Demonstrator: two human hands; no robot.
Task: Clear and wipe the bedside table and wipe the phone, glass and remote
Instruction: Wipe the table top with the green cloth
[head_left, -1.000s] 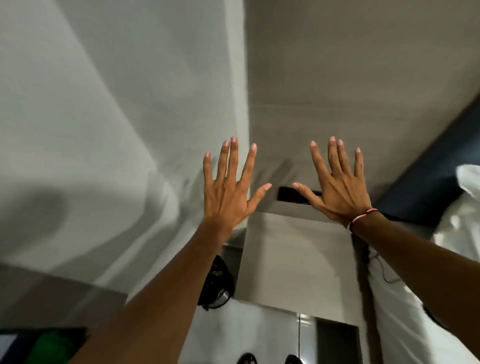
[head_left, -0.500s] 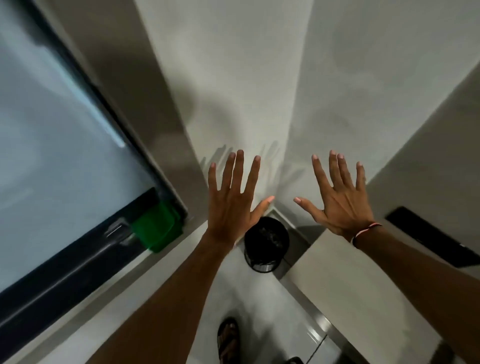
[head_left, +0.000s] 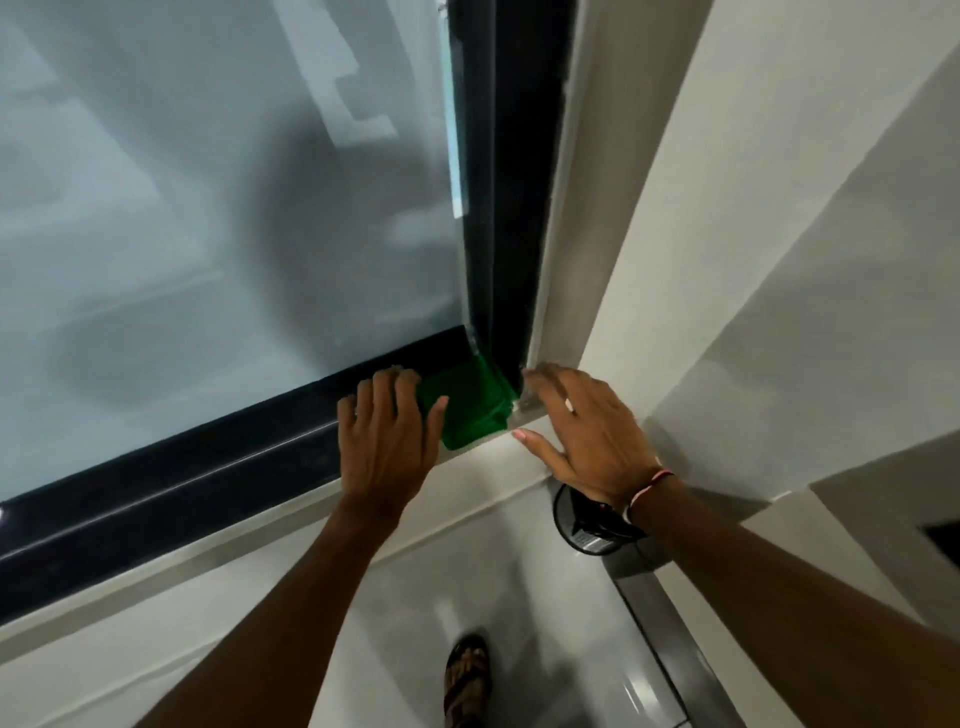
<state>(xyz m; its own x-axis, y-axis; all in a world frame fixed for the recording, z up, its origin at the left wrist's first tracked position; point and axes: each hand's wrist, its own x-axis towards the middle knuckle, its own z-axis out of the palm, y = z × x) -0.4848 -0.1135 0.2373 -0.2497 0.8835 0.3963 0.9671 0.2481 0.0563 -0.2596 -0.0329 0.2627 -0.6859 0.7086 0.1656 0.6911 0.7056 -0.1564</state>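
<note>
From my seat I see both hands stretched out to the corner of a window, where a folded green cloth (head_left: 470, 402) lies on the dark window frame (head_left: 218, 467), tucked against the upright of the frame and overhanging the pale sill (head_left: 483, 462) a little. The left hand (head_left: 387, 441) lies flat over the frame just left of the cloth, fingers loosely bent, its thumb lying on the cloth's left edge; it has hold of nothing that I can make out. The right hand (head_left: 587, 431) is spread wide just right of the cloth, fingertips at the foot of the frame's corner, thumb on the sill near the cloth's lower corner, gripping nothing. A red and white band (head_left: 649, 486) circles the right wrist. Below that wrist a round black bin (head_left: 584, 530) stands on the floor, partly hidden by the arm. A sandalled foot (head_left: 467, 675) shows on the glossy floor beneath. The frosted pane (head_left: 208, 182) fills the upper left; white wall (head_left: 753, 234) rises on the right.
</note>
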